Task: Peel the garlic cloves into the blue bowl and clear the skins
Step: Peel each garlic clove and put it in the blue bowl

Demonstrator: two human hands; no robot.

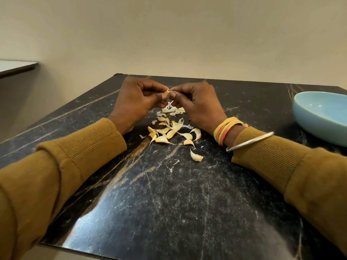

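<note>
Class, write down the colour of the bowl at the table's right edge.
The bowl is plain pale blue, with no pattern; the head view shows it.

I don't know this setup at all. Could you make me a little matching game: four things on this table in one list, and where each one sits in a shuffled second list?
Things
1. blue bowl
2. held clove
3. garlic pile
4. metal bangle

Places
A. pinched between the left hand and the right hand
B. round the right sleeve
C. at the far right of the table
D. lying on the table between the two wrists

Pairs: 1-C, 2-A, 3-D, 4-B
</note>
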